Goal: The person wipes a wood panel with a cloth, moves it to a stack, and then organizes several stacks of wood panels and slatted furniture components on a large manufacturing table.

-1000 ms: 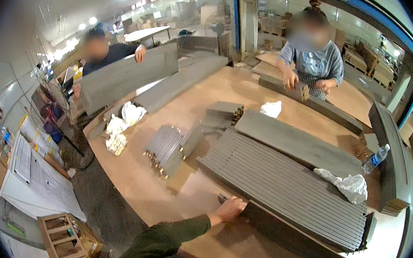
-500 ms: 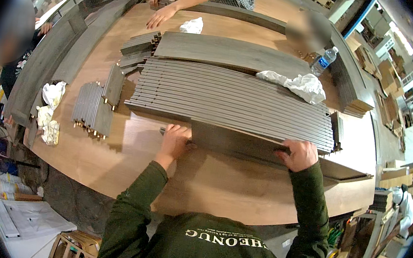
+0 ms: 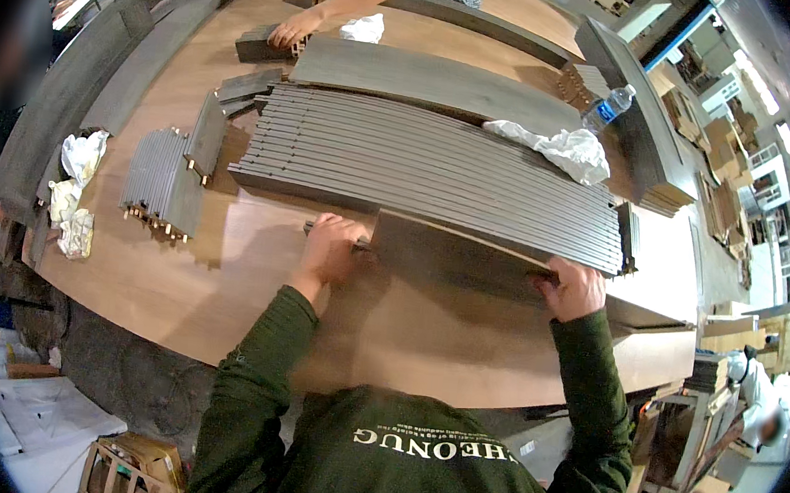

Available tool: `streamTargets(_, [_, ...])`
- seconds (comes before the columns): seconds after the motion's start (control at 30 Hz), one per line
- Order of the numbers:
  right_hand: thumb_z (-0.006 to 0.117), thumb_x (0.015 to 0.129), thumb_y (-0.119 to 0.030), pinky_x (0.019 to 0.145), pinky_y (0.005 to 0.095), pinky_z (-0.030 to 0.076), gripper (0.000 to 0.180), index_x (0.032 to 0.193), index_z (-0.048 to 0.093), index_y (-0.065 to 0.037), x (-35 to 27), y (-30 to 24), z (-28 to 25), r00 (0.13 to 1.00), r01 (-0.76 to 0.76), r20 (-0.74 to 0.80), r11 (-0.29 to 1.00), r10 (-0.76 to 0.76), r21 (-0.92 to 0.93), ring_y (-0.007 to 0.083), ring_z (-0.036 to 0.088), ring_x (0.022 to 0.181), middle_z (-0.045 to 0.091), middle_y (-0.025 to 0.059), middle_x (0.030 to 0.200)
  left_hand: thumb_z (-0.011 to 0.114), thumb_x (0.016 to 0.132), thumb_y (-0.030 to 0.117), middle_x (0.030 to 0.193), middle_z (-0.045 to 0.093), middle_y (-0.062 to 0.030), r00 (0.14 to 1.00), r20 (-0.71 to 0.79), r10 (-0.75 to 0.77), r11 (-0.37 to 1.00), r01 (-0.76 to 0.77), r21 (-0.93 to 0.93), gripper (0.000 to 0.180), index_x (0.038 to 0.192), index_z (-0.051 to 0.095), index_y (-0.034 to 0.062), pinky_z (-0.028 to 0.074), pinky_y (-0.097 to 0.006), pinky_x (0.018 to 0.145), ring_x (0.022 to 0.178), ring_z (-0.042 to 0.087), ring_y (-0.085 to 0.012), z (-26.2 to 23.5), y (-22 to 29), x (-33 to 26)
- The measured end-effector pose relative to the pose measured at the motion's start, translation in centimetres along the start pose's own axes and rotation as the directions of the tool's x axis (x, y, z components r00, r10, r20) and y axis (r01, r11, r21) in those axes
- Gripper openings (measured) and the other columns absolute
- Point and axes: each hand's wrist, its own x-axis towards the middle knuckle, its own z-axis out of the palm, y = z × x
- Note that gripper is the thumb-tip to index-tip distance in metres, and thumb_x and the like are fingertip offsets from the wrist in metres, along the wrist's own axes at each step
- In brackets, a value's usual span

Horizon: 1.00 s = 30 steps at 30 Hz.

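Between both hands, the grey board (image 3: 456,257) tilts on edge: left hand (image 3: 330,248) and right hand (image 3: 573,290) fingers clamp its ends; keep it level, clear of the slat row (image 3: 431,169).

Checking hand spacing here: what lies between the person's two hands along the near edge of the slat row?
In the head view, a dark board tilted on edge spans from left hand to right hand; both grip it.
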Motion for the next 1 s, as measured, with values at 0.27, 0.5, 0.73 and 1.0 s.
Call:
streamTargets(0.27, [0.078,0.067,-0.037,0.052,0.0377,0.047,0.032,0.079,0.067,-0.01,0.3,-0.3,-0.1,0.993,0.036,-0.112,0.999,-0.038,-0.022,0.0282,0.061,0.054,0.06,0.0089,0.056,0.074,0.071,0.025,0.1,0.067,-0.0056,0.986,-0.167,-0.027,0.997,0.039,0.07,0.041,0.109,0.061,0.0148,0.025,-0.043,0.111,0.105,0.058,-0.0242,-1.5,-0.4,-1.7])
streamTargets(0.5, [0.079,0.067,-0.033,0.052,0.0378,0.046,0.028,0.078,0.066,-0.01,0.5,0.3,0.5,0.987,0.092,-0.134,0.995,-0.089,0.021,0.0288,0.06,0.054,0.06,0.0086,0.056,0.07,0.077,0.018,0.092,0.067,-0.0083,0.982,-0.056,-0.178,0.872,0.131,-0.472,0.019,0.094,0.066,0.0127,0.048,-0.037,0.08,0.088,0.062,-0.0289,2.4,-1.5,-0.5])
streamTargets(0.73, [0.074,0.071,-0.032,0.058,0.0412,0.048,0.025,0.078,0.061,-0.012,0.8,-0.8,-0.3,0.998,0.05,-0.03,0.997,-0.048,0.066,0.0303,0.063,0.063,0.063,0.0092,0.064,0.072,0.077,0.012,0.088,0.067,-0.0101,0.995,-0.064,-0.079,0.965,0.06,-0.255,0.019,0.093,0.065,0.0046,0.05,-0.031,0.073,0.084,0.064,-0.0243,-2.9,1.2,-0.6])
streamTargets(1.0, [0.074,0.069,-0.029,0.061,0.0442,0.048,0.025,0.079,0.06,-0.011,-1.0,2.3,-0.2,0.999,0.026,0.034,1.0,-0.026,0.009,0.0323,0.064,0.066,0.065,0.0092,0.069,0.071,0.075,0.015,0.096,0.062,-0.0132,0.581,-0.766,-0.276,0.746,0.632,0.21,0.03,0.103,0.063,0.0092,0.045,-0.042,0.085,0.096,0.056,-0.0348,-14.1,-6.3,-8.1])
